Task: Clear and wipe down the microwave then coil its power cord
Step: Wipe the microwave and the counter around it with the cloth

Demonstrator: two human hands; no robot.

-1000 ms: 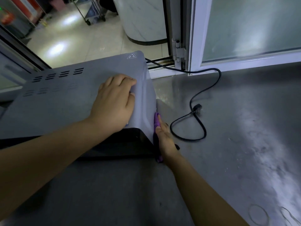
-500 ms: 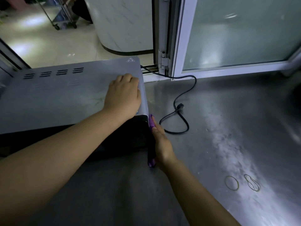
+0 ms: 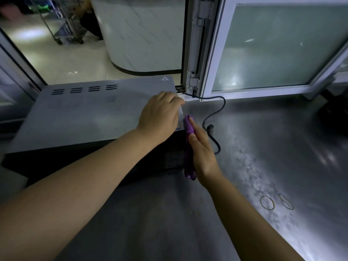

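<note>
A grey microwave [image 3: 84, 113] with a black front stands on the steel counter [image 3: 263, 147] at the left. My left hand [image 3: 160, 115] rests on its top near the right edge, fingers bent over the corner. My right hand [image 3: 203, 151] presses a purple cloth [image 3: 189, 147] flat against the microwave's right side, fingers straight and pointing away from me. The black power cord [image 3: 214, 113] runs from behind the microwave, loops across the counter, and its plug [image 3: 210, 127] lies just right of my right hand.
Two rubber bands [image 3: 267, 202] lie on the counter to the right of my right forearm. A white-framed frosted window [image 3: 273, 49] closes off the back right; an open gap behind the microwave shows a floor, a cart and a white curved counter. A dark object [image 3: 333, 113] sits at the far right.
My right hand with the purple cloth has slid up and farther back along the microwave's right side. My left hand has shifted toward the back right corner of the top.
</note>
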